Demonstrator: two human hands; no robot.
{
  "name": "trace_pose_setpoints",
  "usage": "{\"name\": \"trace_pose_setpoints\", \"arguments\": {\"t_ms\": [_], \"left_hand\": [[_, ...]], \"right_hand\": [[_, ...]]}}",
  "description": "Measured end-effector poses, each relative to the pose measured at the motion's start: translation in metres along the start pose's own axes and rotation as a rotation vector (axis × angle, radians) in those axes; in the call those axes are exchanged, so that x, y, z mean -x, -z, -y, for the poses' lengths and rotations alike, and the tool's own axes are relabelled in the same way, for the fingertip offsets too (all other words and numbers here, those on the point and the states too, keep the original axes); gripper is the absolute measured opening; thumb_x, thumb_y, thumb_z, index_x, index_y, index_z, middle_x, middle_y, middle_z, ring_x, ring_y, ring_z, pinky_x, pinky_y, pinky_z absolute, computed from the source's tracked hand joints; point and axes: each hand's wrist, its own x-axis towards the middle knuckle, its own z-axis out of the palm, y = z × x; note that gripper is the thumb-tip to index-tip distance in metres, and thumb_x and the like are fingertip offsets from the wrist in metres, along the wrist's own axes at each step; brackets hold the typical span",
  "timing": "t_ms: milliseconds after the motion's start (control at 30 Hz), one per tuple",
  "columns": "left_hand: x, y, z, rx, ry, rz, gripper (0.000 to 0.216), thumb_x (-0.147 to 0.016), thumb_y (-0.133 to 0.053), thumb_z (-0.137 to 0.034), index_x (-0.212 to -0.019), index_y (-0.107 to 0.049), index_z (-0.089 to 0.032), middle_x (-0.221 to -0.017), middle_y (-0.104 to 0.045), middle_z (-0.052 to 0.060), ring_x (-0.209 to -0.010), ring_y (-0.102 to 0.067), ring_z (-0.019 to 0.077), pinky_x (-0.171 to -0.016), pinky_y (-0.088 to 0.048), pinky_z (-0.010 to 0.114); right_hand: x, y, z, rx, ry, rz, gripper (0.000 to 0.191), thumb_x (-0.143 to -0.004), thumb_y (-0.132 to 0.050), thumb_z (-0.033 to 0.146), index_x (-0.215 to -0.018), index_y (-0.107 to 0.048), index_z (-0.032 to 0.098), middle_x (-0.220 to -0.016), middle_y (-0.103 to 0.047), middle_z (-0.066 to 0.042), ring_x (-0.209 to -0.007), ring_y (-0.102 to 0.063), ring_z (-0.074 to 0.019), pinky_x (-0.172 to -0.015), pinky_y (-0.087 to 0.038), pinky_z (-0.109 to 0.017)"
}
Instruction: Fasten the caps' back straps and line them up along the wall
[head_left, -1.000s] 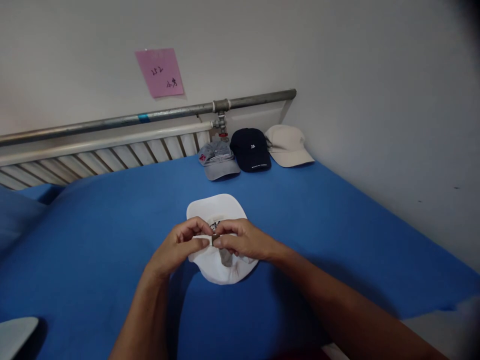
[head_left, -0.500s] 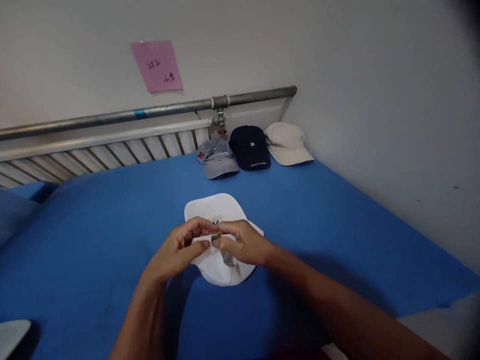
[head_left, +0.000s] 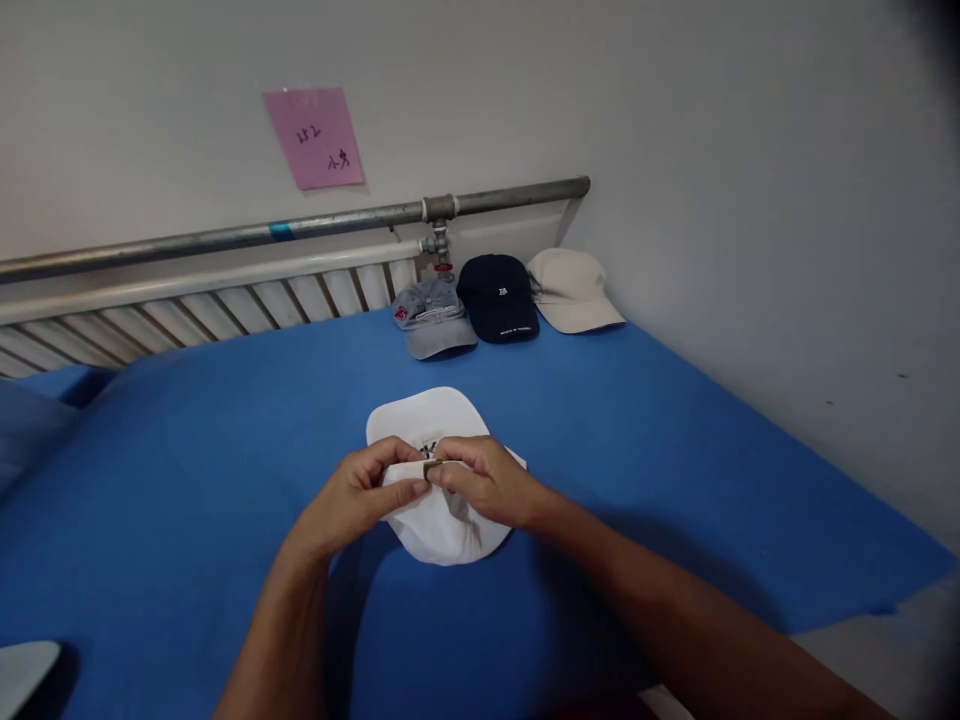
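A white cap lies on the blue bedsheet in the middle, brim pointing away from me. My left hand pinches the cap's back strap from the left. From the right, my right hand pinches the same strap at a small metal buckle. The fingertips of both hands meet over the cap's rear opening. Dark lettering on the cap shows just above my fingers.
Three caps sit in a row at the far edge: a grey cap, a navy cap, a beige cap. Behind them run a metal pipe and slatted rail. A pink note hangs on the wall. The wall closes in on the right.
My fingertips have drawn closer together on the strap and buckle, hiding more of the rear opening. The cap stays in place; the view shifted slightly.
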Motion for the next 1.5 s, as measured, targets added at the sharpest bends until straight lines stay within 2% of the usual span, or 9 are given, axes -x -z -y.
{"name": "trace_pose_setpoints", "arguments": {"t_ms": [233,400,633,833,1000,1167,1267,1367,1500], "left_hand": [[-0.001,0.003,0.001,-0.013,0.025,0.002,0.027,-0.079,-0.071,-0.040,-0.084,-0.063,-0.015,-0.068,-0.055,-0.003,-0.059,-0.047,0.0071,-0.053,-0.035,0.019],[0.000,0.011,0.006,0.139,0.008,-0.069,0.027,-0.074,-0.075,-0.039,-0.076,-0.063,-0.016,-0.061,-0.056,-0.004,-0.050,-0.044,0.0048,-0.048,-0.032,0.016],[0.001,0.015,0.009,0.304,0.033,-0.092,0.030,-0.065,-0.082,-0.038,-0.071,-0.063,-0.015,-0.055,-0.059,-0.003,-0.044,-0.047,0.0051,-0.042,-0.034,0.014],[0.003,0.018,0.009,0.340,0.014,-0.155,0.031,-0.062,-0.083,-0.038,-0.071,-0.063,-0.015,-0.053,-0.061,-0.003,-0.041,-0.049,0.0062,-0.040,-0.035,0.015],[0.007,0.019,0.008,0.288,0.015,-0.113,0.030,-0.065,-0.081,-0.038,-0.070,-0.064,-0.014,-0.055,-0.061,-0.001,-0.044,-0.050,0.0067,-0.043,-0.037,0.016],[0.015,0.023,0.006,0.390,-0.163,-0.182,0.030,-0.064,-0.081,-0.039,-0.068,-0.063,-0.016,-0.058,-0.063,0.001,-0.048,-0.052,0.0096,-0.044,-0.038,0.018],[0.016,0.026,0.003,0.614,-0.292,-0.235,0.024,-0.066,-0.080,-0.031,-0.068,-0.059,-0.019,-0.052,-0.052,-0.004,-0.049,-0.047,0.0090,-0.050,-0.043,0.021],[0.018,0.026,-0.001,0.826,-0.409,-0.262,0.029,-0.066,-0.079,-0.027,-0.064,-0.051,-0.018,-0.052,-0.039,-0.006,-0.046,-0.034,0.0071,-0.048,-0.041,0.021],[0.021,0.027,-0.003,0.941,-0.511,-0.290,0.027,-0.075,-0.072,-0.030,-0.068,-0.049,-0.019,-0.054,-0.034,-0.006,-0.046,-0.031,0.0066,-0.048,-0.040,0.019]], "right_hand": [[-0.001,0.005,0.000,-0.052,-0.068,0.049,0.025,-0.081,-0.056,0.032,-0.062,-0.050,0.017,-0.059,-0.046,0.004,-0.057,-0.041,-0.0080,-0.053,-0.031,-0.022],[0.001,0.029,0.006,-0.210,-0.157,0.138,0.016,-0.076,-0.063,0.027,-0.088,-0.066,0.016,-0.061,-0.055,0.004,-0.054,-0.048,-0.0079,-0.053,-0.038,-0.021],[0.005,0.050,0.003,-0.438,-0.061,0.186,0.022,-0.070,-0.067,0.017,-0.092,-0.064,0.017,-0.067,-0.066,0.003,-0.060,-0.060,-0.0101,-0.064,-0.048,-0.025],[0.007,0.055,0.002,-0.286,-0.054,0.133,0.018,-0.073,-0.070,0.020,-0.090,-0.067,0.017,-0.068,-0.062,0.004,-0.062,-0.056,-0.0072,-0.061,-0.041,-0.020],[0.008,0.057,0.005,-0.397,-0.015,0.009,0.013,-0.071,-0.070,0.020,-0.081,-0.065,0.017,-0.069,-0.062,0.004,-0.063,-0.056,-0.0077,-0.063,-0.042,-0.022],[0.005,0.068,-0.008,-0.250,0.037,-0.097,0.016,-0.075,-0.058,0.016,-0.088,-0.067,0.018,-0.078,-0.068,0.000,-0.074,-0.060,-0.0128,-0.077,-0.046,-0.031],[0.001,0.074,-0.021,-0.034,0.094,-0.073,0.039,-0.070,-0.047,0.005,-0.098,-0.069,0.020,-0.105,-0.069,-0.004,-0.101,-0.060,-0.0170,-0.094,-0.042,-0.037],[-0.003,0.070,-0.028,0.131,0.170,-0.004,0.055,-0.066,-0.047,0.001,-0.114,-0.066,0.022,-0.130,-0.059,-0.006,-0.125,-0.049,-0.0205,-0.107,-0.032,-0.042],[-0.004,0.055,-0.021,0.255,0.249,0.014,0.036,-0.075,-0.058,0.013,-0.108,-0.068,0.023,-0.130,-0.059,-0.007,-0.125,-0.047,-0.0238,-0.108,-0.028,-0.045]]}}
